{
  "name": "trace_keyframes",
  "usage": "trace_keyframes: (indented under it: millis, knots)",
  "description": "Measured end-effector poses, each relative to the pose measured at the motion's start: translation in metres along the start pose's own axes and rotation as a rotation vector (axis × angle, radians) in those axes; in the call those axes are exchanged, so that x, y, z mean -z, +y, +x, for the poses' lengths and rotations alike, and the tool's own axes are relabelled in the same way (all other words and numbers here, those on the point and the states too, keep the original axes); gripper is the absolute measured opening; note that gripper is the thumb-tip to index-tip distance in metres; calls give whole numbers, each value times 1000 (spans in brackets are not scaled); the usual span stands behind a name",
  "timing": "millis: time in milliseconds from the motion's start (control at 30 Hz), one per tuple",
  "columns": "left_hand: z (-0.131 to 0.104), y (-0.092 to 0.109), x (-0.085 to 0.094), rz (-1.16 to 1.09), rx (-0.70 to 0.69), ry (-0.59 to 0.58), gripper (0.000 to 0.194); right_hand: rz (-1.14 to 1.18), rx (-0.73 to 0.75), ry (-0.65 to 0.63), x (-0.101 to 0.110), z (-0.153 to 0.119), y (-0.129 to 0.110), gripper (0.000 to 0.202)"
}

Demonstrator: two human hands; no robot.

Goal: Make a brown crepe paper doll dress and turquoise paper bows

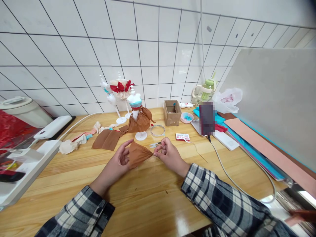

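A piece of brown crepe paper point(139, 155), gathered into a fan, is held between both hands just above the table. My left hand point(120, 159) is closed on its wide left end, fingers curled. The narrow twisted tip sits in a pinch of my right hand point(169, 154). Small thread snips point(155, 144) lie behind the paper, close to my right fingers. Beyond them stands a small white dress-form stand point(135, 98) with a brown crepe skirt point(138, 122). Left of it, a flat brown crepe sheet point(106, 139) lies on the table.
A wire coil point(157, 130), cardboard box point(172, 113), pink dish point(187, 118) and small red-and-white box point(182, 137) with thread lie behind my hands. At right are a cabled, pixelated device point(207, 118) and stacked paper sheets point(261, 144); at left, a power strip point(32, 174).
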State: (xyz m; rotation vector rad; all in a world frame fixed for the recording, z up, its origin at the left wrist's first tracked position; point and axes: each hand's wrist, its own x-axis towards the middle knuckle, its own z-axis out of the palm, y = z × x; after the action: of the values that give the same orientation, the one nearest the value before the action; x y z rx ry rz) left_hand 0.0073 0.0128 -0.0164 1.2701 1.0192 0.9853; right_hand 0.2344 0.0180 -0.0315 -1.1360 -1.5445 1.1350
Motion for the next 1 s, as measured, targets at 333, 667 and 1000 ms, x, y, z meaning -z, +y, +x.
trace_keyframes:
  millis: [333,667,1000]
  knots:
    - [1,-1,-6,-530,395,108,15,-567,324,-69,-3,-13,-5,9]
    - [3,-8,-8,-248,177,402,15,-567,322,-49,-4,-14,-5,9]
    - [-18,17,-16,1230,-601,26,31,-732,322,-83,-5,-17,-11,5]
